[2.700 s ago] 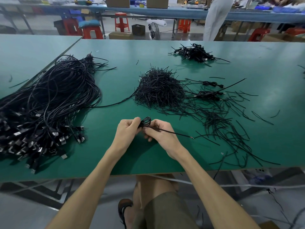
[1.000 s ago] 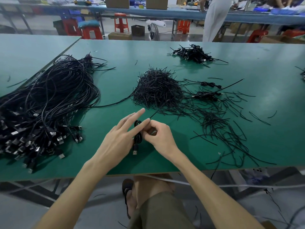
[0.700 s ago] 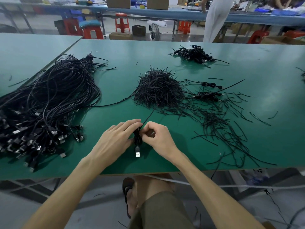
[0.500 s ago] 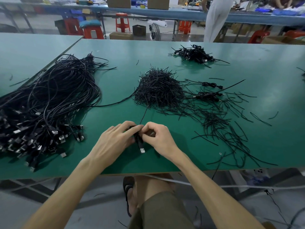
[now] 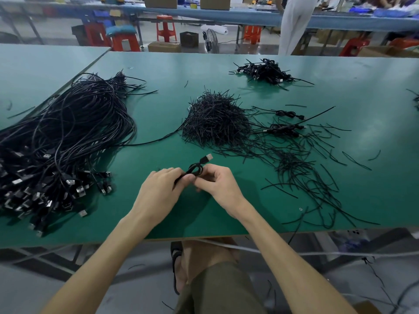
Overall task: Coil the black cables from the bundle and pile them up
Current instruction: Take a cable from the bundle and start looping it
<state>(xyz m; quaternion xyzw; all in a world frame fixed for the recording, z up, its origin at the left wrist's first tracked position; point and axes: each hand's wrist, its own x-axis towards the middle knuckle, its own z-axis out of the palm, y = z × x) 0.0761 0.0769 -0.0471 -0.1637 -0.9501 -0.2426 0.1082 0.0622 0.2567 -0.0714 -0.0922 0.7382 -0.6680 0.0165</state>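
A single wide-angle view comes from a camera worn on the person's head, set above the near edge of the green table; it faces forward and tilts down, so the tabletop runs away from the lens toward the far benches along the top of the frame; the left hand and right hand sit close to the lens, just below centre, meeting on a coiled cable, with both forearms reaching in from the bottom corners; the person's leg shows beneath the near edge; the cable bundle fills the left side; the coiled pile lies far, right of centre.
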